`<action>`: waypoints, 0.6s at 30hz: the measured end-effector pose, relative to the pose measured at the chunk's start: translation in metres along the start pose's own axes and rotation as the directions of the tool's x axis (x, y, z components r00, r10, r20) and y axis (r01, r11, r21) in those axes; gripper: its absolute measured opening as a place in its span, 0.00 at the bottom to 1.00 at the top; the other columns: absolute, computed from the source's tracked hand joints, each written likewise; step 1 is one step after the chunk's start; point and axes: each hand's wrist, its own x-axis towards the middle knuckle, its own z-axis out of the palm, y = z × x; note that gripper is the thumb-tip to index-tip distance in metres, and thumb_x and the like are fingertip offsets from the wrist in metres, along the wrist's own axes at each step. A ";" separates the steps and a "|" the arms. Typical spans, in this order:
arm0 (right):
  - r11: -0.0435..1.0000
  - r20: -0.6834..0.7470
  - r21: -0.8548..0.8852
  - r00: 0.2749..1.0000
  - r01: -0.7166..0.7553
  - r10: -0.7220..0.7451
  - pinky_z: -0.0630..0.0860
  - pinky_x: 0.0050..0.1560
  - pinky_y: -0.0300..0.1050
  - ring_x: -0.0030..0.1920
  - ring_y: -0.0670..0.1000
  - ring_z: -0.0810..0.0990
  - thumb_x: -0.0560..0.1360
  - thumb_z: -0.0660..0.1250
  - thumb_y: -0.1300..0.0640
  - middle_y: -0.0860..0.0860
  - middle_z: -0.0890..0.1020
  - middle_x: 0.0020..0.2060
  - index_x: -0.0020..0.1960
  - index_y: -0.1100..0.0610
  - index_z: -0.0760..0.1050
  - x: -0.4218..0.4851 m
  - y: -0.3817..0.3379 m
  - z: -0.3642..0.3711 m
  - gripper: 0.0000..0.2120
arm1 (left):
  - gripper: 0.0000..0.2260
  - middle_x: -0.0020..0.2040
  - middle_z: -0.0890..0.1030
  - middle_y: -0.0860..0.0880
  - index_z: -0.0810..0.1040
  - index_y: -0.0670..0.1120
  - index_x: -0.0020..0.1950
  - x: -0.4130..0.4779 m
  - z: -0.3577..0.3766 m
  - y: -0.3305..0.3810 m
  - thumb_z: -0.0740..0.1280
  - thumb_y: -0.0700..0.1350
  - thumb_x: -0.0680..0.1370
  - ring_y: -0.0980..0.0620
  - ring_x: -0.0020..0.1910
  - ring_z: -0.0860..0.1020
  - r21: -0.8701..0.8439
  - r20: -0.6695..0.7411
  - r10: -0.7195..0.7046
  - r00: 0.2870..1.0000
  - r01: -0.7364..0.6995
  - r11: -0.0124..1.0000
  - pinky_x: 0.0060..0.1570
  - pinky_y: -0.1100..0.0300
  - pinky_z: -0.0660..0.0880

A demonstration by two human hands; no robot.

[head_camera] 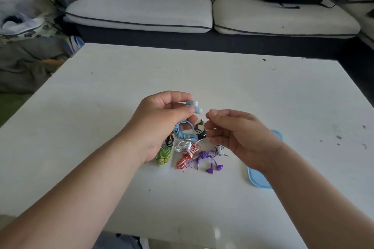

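While the left hand (159, 119) gripped the blue earphones (178, 132) between thumb and fingertips, their two buds poked out past the thumb and the wound cable hung in a tight coil below the palm, lifted clear of the desk (202, 75). Holding them near the buds seemed meant to keep the coil from springing loose and to leave its lower end free to be worked on. The right hand (242, 133) hovered just beside it, its fingers loosely curled around nothing that could be seen, probably poised to take the cable or the plug. Beneath and between the hands lay the other sets in a loose heap: the black earphones (200, 132), the white earphones (182, 145), the red-and-white earphones (185, 160) and the purple earphones (208, 157), the last spread out uncoiled. A clear box of coloured bands (163, 156) sat partly under the left wrist, likely kept near for tying bundles, and a blue mat (258, 179) lay under the right forearm.
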 end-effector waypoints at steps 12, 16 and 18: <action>0.950 -0.069 -0.299 0.994 -0.096 0.079 0.74 0.46 0.55 0.38 0.55 0.82 0.78 0.73 0.51 0.58 0.87 0.43 0.49 0.60 0.84 0.025 0.040 0.070 0.11 | 0.09 0.32 0.84 0.46 0.82 0.44 0.49 0.031 -0.077 -0.039 0.70 0.31 0.75 0.48 0.28 0.79 0.549 -0.206 -0.082 0.975 0.185 0.815 0.31 0.55 0.77; 0.947 -0.061 -0.311 0.996 -0.076 0.060 0.80 0.43 0.51 0.36 0.53 0.82 0.79 0.71 0.54 0.58 0.86 0.42 0.51 0.62 0.84 0.028 0.038 0.072 0.10 | 0.09 0.38 0.85 0.52 0.84 0.49 0.48 0.029 -0.078 -0.042 0.73 0.36 0.74 0.51 0.37 0.82 0.768 -0.004 -0.155 0.988 0.102 0.632 0.43 0.49 0.83; 0.945 -0.056 -0.318 0.997 -0.073 0.058 0.80 0.41 0.49 0.36 0.53 0.82 0.79 0.71 0.55 0.58 0.87 0.41 0.51 0.62 0.84 0.027 0.037 0.073 0.10 | 0.10 0.40 0.86 0.55 0.84 0.50 0.50 0.025 -0.079 -0.039 0.72 0.36 0.74 0.55 0.42 0.84 0.857 0.081 -0.151 0.985 0.009 0.516 0.45 0.58 0.81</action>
